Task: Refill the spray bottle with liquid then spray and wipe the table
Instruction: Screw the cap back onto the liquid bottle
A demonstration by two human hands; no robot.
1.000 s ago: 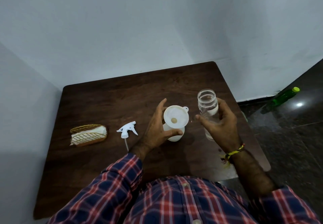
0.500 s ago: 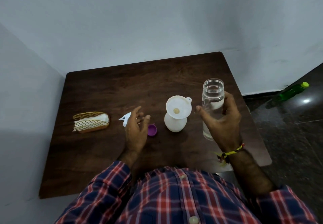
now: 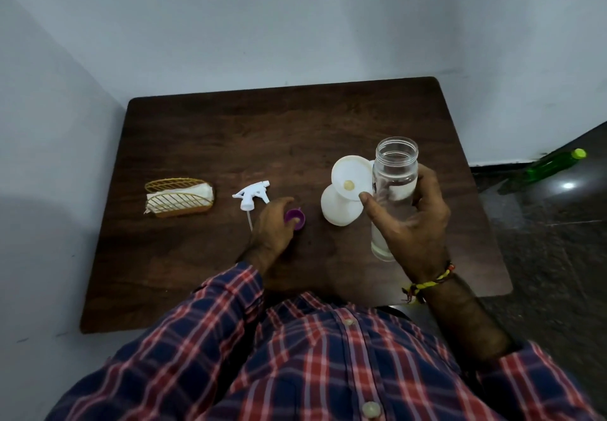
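Note:
A white spray bottle (image 3: 338,212) stands uncapped at the table's middle with a white funnel (image 3: 349,172) tilted in its neck. My right hand (image 3: 414,223) grips a clear open-mouthed bottle (image 3: 395,171) holding some clear liquid, upright just right of the funnel, its side against the funnel's rim. Left of the spray bottle, my left hand (image 3: 271,228) curls its fingers round a small purple cap (image 3: 294,216) on the table. The white trigger spray head (image 3: 252,194) with its dip tube lies on the wood just behind that hand.
A gold wire holder with white tissues (image 3: 179,200) sits at the left of the dark wooden table (image 3: 279,131). White walls close in behind and to the left. On the dark floor to the right lies a green bottle (image 3: 555,161).
My left hand let go of the spray bottle, moved left and closed on the purple cap. The clear bottle in my right hand shifted closer to the funnel.

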